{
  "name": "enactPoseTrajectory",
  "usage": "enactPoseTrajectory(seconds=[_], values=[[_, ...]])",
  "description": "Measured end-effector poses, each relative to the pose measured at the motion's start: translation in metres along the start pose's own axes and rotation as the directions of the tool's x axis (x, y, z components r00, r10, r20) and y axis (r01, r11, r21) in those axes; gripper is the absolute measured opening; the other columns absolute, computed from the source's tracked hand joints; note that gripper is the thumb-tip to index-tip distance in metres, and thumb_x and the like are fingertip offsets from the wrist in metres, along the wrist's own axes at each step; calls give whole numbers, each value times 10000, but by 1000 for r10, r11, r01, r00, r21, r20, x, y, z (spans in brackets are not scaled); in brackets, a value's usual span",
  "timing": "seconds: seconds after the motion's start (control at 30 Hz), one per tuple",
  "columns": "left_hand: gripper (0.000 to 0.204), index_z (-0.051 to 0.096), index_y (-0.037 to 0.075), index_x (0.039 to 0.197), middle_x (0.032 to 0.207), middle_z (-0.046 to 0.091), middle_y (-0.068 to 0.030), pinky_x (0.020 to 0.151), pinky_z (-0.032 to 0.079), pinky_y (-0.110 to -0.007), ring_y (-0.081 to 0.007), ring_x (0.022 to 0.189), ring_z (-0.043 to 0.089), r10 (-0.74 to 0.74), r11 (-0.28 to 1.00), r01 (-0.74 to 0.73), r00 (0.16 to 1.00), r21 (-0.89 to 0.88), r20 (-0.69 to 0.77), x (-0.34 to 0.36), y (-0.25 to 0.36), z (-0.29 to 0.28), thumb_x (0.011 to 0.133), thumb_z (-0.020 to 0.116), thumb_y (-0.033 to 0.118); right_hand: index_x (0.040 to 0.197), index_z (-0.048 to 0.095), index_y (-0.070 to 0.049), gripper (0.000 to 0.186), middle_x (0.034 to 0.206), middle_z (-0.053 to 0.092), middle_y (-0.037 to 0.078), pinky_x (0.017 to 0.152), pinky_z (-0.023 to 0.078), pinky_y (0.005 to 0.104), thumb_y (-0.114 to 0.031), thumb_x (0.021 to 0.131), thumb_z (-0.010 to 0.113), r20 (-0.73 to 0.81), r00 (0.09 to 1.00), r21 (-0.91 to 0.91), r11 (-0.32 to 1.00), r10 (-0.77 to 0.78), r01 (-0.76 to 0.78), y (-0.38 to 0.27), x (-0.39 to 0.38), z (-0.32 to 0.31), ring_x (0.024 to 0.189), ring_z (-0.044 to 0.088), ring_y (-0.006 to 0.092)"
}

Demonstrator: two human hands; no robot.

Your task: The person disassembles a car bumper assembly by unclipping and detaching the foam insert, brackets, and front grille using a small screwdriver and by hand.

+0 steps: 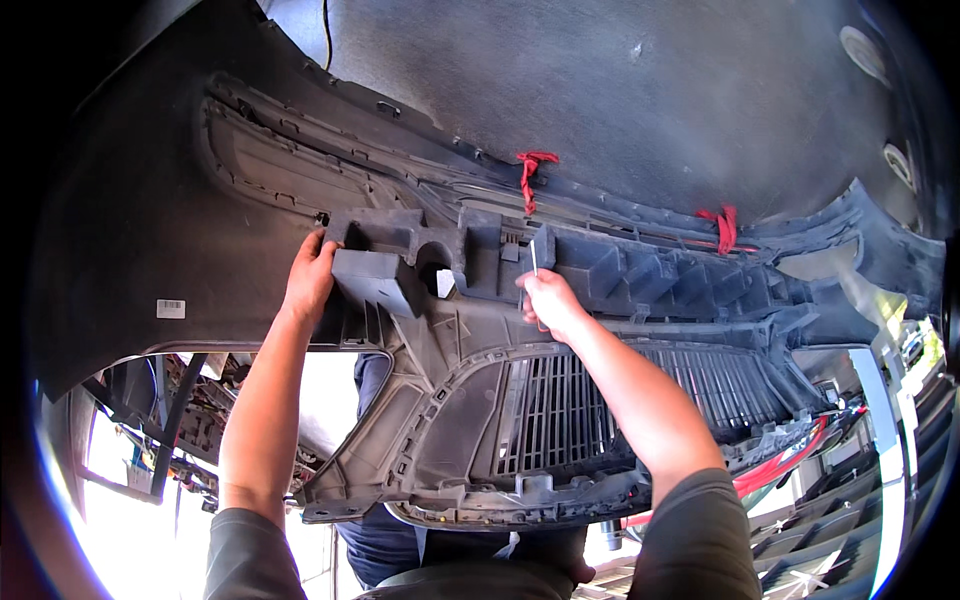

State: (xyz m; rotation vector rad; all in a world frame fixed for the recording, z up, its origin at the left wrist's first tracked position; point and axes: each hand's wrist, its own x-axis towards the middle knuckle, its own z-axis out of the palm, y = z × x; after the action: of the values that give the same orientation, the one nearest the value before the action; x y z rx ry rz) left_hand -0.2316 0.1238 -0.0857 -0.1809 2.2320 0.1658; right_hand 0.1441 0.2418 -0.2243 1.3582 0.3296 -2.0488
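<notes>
A car bumper cover (120, 250) lies with its inner side toward me, and a long black plastic bumper absorber (620, 275) with open pockets runs across its middle. My left hand (311, 275) grips the left end of the absorber, thumb beside its boxy block and fingertips at the upper corner. Further right, my right hand (550, 303) is closed around a thin, pale, rod-like tool (535, 258), which points up against the absorber's middle. The hand hides the tool's lower part, so its exact kind does not show.
Red cloth strips (529, 180) are tied along the bumper's upper slot. Below the absorber is a slatted grille (560, 415). A dark, dusty panel (620, 90) fills the background. Wiring and mechanical parts (180, 460) show at lower left, a red curved part (785, 458) at lower right.
</notes>
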Motion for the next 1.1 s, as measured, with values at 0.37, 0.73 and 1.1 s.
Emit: enactPoseTrajectory(seconds=[0.37,0.73,1.1], values=[[524,522,-21,1542,1326,690,-151,1040,500,-328,-215,1174,649,-39,996,35,998,-82,-41,-30,-13,-50,1077,596,210,957,603,-105,76,789,542,48,546,493,388,-112,983,673,-77,979,795,604,190,-54,-23,79,122,615,539,191],[497,516,-10,1538,1289,677,-107,1034,490,-308,-178,1156,627,-80,986,57,986,-159,-144,-53,-49,-107,1087,567,193,1111,512,-122,242,804,563,61,528,497,369,-84,973,708,-40,974,922,384,221,-50,-33,72,194,628,551,184],[482,537,-13,1511,1247,687,-120,1013,495,-317,-187,1111,630,-28,990,27,1000,-136,-6,-36,-33,-46,1083,585,203,956,594,-76,92,766,574,52,482,476,366,13,937,612,-218,955,715,699,199,17,10,68,125,566,532,186]])
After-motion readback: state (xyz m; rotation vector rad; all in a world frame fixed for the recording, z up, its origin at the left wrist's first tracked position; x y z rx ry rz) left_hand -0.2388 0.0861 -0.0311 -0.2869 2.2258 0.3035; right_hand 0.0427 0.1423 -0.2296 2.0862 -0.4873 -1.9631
